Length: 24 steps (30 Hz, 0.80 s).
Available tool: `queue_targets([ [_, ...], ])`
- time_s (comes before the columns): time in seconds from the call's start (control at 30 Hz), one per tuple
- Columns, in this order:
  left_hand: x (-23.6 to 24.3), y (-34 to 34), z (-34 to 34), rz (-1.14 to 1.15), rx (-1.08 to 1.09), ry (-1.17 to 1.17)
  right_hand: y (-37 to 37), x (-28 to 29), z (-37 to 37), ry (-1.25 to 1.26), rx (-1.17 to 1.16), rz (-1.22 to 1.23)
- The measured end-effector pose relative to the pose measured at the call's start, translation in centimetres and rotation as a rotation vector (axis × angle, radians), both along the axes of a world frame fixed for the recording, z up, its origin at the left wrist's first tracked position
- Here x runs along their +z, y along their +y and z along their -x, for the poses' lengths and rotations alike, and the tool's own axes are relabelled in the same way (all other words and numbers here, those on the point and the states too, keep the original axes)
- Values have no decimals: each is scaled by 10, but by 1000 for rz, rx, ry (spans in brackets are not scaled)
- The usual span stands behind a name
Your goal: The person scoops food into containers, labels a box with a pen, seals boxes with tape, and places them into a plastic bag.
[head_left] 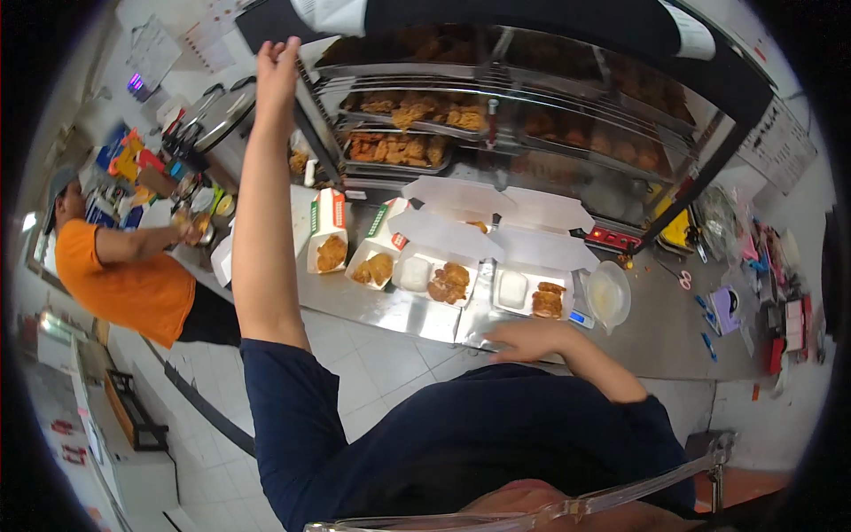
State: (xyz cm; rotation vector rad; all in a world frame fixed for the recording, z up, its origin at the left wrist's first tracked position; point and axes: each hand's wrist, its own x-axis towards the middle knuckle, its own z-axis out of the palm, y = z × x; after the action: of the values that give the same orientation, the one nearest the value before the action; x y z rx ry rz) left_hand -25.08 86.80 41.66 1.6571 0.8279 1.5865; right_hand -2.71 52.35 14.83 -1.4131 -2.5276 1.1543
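Note:
My left hand point(275, 66) is raised at the upper left corner of the black-framed warmer point(399, 19), fingers apart and slightly bent, with nothing visible in them. My right hand point(523, 339) is low at the steel counter's front edge, fingers loose and open, below open white boxes. One box point(415, 275) holds rice and fried chicken point(448, 282); another point(512, 289) holds rice and a browned piece point(548, 300). Two red-and-green cartons point(328, 213) with fried pieces stand to their left. A round plastic bowl point(610, 288) sits at the right, beside a small blue-and-white device point(581, 319).
Trays of fried food point(396, 151) fill the warmer's shelves. A co-worker in an orange shirt point(124, 275) stands at the left, beside a cluttered counter and a large pot point(222, 124). Scissors point(678, 277), pens and plastic bags lie on the counter point(647, 346) at the right.

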Motion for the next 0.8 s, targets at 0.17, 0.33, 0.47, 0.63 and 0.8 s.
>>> queue_targets([
  [0.17, 17, 51, -5, 83, -91, -241, -98, -11, -71, 253, -523, 305],
  [0.33, 16, 75, -17, 130, -107, -297, -166, -71, -108, 471, -788, 290],
  [0.47, 13, 79, -12, 173, -111, -279, -149, -30, -106, 486, -783, 375],
  [0.63, 27, 61, -23, 259, -117, -265, -139, -52, -129, 435, -823, 274],
  [0.8, 42, 66, -22, 285, -99, -345, -133, -35, -133, 374, -770, 276],
])
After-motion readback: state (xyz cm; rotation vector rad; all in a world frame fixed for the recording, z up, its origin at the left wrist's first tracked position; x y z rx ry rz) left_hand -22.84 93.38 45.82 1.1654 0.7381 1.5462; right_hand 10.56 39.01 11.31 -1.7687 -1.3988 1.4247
